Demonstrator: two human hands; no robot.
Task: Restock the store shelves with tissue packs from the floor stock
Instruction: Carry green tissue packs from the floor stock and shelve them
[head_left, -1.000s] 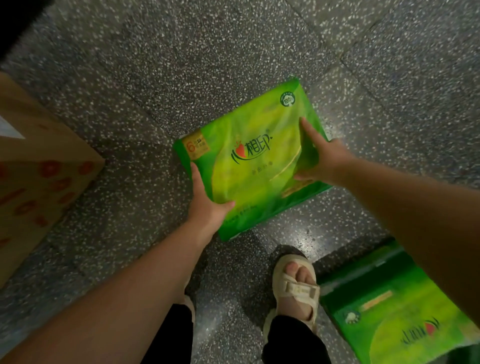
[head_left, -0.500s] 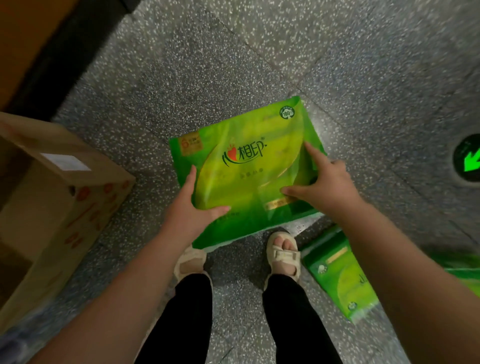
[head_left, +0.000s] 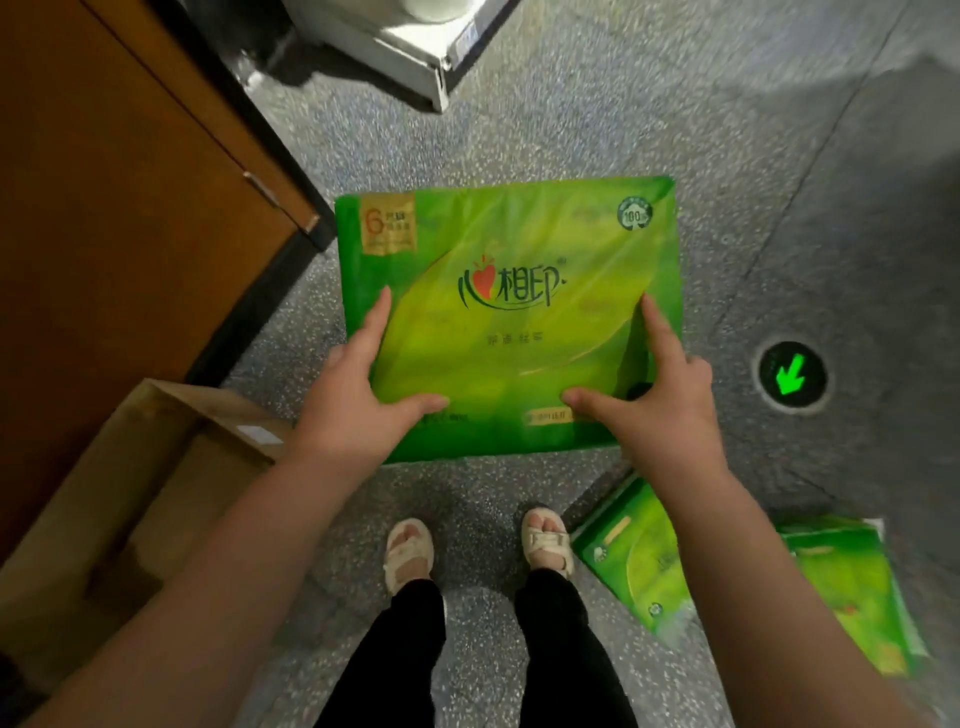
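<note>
Speckled grey floor (head_left: 571, 130) underfoot; brown cabinet (head_left: 114, 218) far left, metal shelf base (head_left: 415, 62) at the far edge.

You hold the tissue pack (head_left: 509, 312) flat and clear of the floor, out in front of your feet. Left hand (head_left: 353, 395) and right hand (head_left: 660, 395) each take a near corner: thumb on the top face, forefinger along the side edge. The other fingers seem to be underneath, but they are hidden, so how firm each grip is I cannot tell.

Risk: the wrap looks slick and soft. Held only at the near corners, the far end may sag, or the pack may slide out as you turn.

Around you: two spare packs (head_left: 639, 561) lie on the floor, near right, one just beside your right foot; step over them. An open cardboard box (head_left: 130, 493) sits near left, against the cabinet. A green arrow marker (head_left: 790, 376) glows in the floor, right. The way to the shelf base looks open between the cabinet corner and the marker.
</note>
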